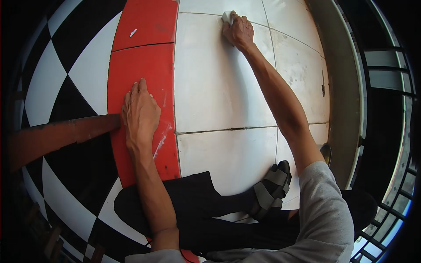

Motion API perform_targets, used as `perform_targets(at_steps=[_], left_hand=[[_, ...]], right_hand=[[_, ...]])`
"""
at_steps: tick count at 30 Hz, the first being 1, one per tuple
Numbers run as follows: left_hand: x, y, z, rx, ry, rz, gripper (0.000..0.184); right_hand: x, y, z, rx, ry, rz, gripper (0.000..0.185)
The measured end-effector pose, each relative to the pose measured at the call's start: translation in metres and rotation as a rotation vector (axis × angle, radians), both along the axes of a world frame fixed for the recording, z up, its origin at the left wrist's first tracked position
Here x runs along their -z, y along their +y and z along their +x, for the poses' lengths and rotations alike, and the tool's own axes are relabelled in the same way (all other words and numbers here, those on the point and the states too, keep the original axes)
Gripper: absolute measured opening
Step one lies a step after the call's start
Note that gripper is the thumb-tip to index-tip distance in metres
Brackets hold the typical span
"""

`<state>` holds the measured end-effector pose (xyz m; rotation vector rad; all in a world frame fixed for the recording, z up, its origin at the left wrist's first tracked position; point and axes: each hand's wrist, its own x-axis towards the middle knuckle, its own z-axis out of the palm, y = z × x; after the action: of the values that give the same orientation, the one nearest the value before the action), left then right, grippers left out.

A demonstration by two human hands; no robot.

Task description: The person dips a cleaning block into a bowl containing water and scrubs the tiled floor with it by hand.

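Note:
My right hand point(240, 31), at the far end of an outstretched arm, is closed on a small white block point(226, 16) and presses it to the white floor tiles point(210, 74). Most of the block is hidden under the fingers, so its exact kind cannot be made out. My left hand point(141, 109) lies flat on the red tile strip point(144, 61), fingers stretched forward, holding nothing. Pale scuff marks point(162, 139) show on the red tile beside the left wrist.
A brown wooden bar point(66, 136) reaches in from the left, its end close to my left hand. Black and white checkered tiles point(90, 74) lie left of the red strip. A raised ledge point(344, 87) borders the right side. My sandalled foot point(274, 186) rests on the tiles.

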<state>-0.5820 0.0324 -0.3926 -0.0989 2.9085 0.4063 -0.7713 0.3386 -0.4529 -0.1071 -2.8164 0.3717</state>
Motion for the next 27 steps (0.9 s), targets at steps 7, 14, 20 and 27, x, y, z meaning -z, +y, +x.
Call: perform_targets(at_steps=[7, 14, 20, 27], left_hand=[[0.004, -0.002, 0.005, -0.005, 0.042, 0.0, 0.05], [-0.001, -0.001, 0.003, -0.012, -0.018, -0.016, 0.05], [0.001, -0.008, 0.001, 0.016, 0.034, 0.055, 0.05], [0.001, -0.001, 0.007, -0.028, 0.033, 0.028, 0.05]], right_hand=[[-0.003, 0.088, -0.004, 0.397, -0.028, 0.024, 0.04], [0.015, -0.087, -0.026, 0.086, 0.106, -0.128, 0.043], [0.003, -0.052, -0.021, -0.013, 0.024, -0.044, 0.037], [-0.003, 0.077, -0.001, 0.397, -0.079, 0.025, 0.04]])
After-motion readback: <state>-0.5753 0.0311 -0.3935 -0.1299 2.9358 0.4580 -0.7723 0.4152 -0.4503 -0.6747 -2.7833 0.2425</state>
